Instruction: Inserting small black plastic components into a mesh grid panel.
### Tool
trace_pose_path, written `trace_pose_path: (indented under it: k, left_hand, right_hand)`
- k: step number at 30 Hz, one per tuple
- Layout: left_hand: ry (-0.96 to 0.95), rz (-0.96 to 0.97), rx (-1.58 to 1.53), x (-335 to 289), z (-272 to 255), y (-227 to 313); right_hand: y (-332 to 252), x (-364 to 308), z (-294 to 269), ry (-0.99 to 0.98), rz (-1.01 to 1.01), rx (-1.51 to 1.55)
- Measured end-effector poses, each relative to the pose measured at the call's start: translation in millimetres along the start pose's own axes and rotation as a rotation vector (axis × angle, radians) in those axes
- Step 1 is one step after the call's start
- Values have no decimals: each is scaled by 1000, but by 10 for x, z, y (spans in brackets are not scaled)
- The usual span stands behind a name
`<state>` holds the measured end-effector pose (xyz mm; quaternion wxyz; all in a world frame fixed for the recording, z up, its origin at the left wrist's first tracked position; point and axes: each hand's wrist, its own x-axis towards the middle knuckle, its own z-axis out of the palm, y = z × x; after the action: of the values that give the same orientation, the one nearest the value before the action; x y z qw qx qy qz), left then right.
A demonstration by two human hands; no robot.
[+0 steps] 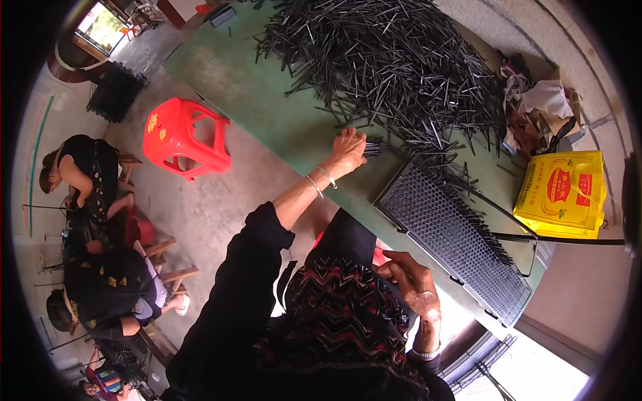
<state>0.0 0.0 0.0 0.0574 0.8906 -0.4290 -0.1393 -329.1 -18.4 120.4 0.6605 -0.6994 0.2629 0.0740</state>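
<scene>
My left hand [350,150] reaches over the green table, fingers closed on a small bundle of thin black rods [374,148]. A large heap of loose black rods [381,60] lies just beyond it. To the right of that hand, a long grey rack full of small holes [455,234] lies slanted along the table's near edge. Black rods stick out along its far side. My right hand [413,289] hovers near my lap, beside the rack's near edge. Its fingers are loosely bent and apart, with nothing visible in them.
A yellow bag [562,194] sits at the right, near crumpled wrappings [542,110]. A red plastic stool [184,137] stands on the floor left of the green table [234,80]. Several people work along the left wall, one in black [90,174]. A second rack [475,361] shows at lower right.
</scene>
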Motion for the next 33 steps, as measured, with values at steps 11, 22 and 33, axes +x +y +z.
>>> trace_pose_path:
  k: [11,22,33]
  left_hand:
    - [43,101,-18,21,157,-41]
    - [376,-91,-782,11,122,-103]
    - [625,181,-1005,-285,-50,555]
  right_hand:
    - [-176,48,-3,109,-32,28]
    - [-393,466,-249,257,-298,-110]
    - [-897,2028,-187,484,-479,-171]
